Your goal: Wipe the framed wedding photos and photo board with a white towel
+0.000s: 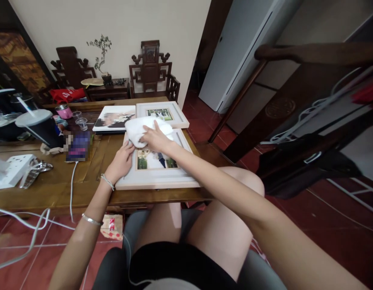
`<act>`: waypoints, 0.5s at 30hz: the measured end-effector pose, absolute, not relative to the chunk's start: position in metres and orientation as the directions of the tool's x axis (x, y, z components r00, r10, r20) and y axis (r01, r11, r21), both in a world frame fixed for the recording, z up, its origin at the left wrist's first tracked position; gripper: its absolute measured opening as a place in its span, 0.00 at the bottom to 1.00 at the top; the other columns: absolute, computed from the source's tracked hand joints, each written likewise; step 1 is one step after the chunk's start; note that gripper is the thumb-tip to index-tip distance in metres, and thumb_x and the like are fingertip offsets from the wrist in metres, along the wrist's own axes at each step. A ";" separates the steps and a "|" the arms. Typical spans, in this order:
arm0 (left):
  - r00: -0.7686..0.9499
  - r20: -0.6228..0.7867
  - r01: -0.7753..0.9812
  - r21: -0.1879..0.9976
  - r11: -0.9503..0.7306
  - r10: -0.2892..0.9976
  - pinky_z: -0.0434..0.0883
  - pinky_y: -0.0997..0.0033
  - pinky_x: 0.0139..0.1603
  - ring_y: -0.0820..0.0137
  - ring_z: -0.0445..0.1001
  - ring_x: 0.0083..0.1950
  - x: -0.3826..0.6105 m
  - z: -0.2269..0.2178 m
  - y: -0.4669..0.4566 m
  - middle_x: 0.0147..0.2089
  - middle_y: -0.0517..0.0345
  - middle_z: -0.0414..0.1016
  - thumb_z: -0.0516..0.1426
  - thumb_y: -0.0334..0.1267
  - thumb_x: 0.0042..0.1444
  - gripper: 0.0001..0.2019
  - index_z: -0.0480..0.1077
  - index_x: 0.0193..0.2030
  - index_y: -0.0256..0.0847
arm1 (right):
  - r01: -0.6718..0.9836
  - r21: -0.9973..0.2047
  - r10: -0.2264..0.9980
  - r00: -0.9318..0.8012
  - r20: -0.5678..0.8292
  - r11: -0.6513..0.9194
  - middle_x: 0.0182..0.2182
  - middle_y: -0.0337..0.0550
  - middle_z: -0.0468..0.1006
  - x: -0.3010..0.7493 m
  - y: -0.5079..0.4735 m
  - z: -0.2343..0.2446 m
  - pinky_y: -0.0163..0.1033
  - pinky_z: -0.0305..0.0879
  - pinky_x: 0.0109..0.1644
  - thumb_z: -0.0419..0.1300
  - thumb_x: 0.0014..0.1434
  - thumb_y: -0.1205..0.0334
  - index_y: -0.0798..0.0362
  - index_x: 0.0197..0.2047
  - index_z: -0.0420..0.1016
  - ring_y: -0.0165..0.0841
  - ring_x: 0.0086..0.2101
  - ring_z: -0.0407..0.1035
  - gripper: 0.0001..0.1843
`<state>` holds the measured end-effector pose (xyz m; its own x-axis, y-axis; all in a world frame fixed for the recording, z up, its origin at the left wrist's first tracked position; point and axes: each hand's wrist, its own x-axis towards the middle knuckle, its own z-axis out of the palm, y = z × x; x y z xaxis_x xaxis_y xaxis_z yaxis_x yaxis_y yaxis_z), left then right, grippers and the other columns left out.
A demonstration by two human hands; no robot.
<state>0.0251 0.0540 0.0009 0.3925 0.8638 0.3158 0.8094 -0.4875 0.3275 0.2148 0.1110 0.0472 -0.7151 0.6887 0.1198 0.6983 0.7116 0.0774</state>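
**Crowded wooden table (59,177)**

A pale picture frame (156,161) lies flat at the table's front edge. Just beyond it lies a second frame (160,114), and beyond it to the left, a photo panel (115,117). Left of the picture frame rests a blurred-out dark device (79,147) with a white cable (73,181). Farther left of it stand clear cups (81,123), a pink mug (63,111), a lidded black cup (43,129), a silvery metal object (35,173) and a white power strip (17,169).
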 end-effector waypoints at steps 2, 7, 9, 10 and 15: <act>0.367 0.295 0.823 0.339 -0.456 0.882 0.56 0.50 0.75 0.57 0.57 0.74 0.024 -0.001 0.055 0.67 0.48 0.69 0.45 0.26 0.58 0.26 0.71 0.62 0.34 | 0.736 0.079 0.731 -0.677 0.090 0.672 0.49 0.61 0.80 0.230 0.107 0.049 0.72 0.38 0.68 0.58 0.64 0.67 0.57 0.54 0.79 0.50 0.65 0.56 0.17; 0.345 0.287 0.823 0.365 -0.435 0.894 0.55 0.50 0.75 0.58 0.56 0.75 0.022 -0.005 0.057 0.67 0.48 0.69 0.45 0.24 0.56 0.28 0.70 0.62 0.34 | 0.854 0.125 0.860 -0.510 0.011 0.504 0.49 0.56 0.80 0.283 0.099 0.059 0.71 0.37 0.68 0.51 0.59 0.80 0.54 0.54 0.80 0.45 0.58 0.67 0.26; 0.340 0.294 0.823 0.366 -0.434 0.893 0.56 0.50 0.75 0.58 0.56 0.75 0.023 -0.005 0.056 0.67 0.47 0.69 0.45 0.24 0.56 0.28 0.70 0.61 0.35 | 0.881 0.165 0.894 -0.447 -0.012 0.443 0.48 0.56 0.80 0.300 0.093 0.063 0.70 0.40 0.67 0.48 0.58 0.81 0.54 0.54 0.81 0.45 0.55 0.69 0.28; 0.335 0.294 0.825 0.367 -0.429 0.895 0.56 0.49 0.74 0.58 0.56 0.75 0.024 -0.005 0.055 0.68 0.47 0.68 0.45 0.24 0.56 0.28 0.70 0.61 0.35 | 0.884 0.184 0.901 -0.433 -0.023 0.429 0.48 0.56 0.80 0.307 0.088 0.065 0.69 0.42 0.67 0.48 0.57 0.81 0.55 0.54 0.80 0.45 0.55 0.69 0.29; 0.287 0.256 0.842 0.391 -0.371 0.923 0.59 0.34 0.69 0.56 0.55 0.75 0.025 -0.004 0.049 0.71 0.48 0.64 0.44 0.26 0.60 0.27 0.69 0.63 0.41 | 0.825 0.237 0.857 -0.509 -0.080 0.512 0.41 0.58 0.82 0.315 0.029 0.072 0.59 0.54 0.64 0.49 0.54 0.81 0.59 0.50 0.82 0.49 0.55 0.68 0.27</act>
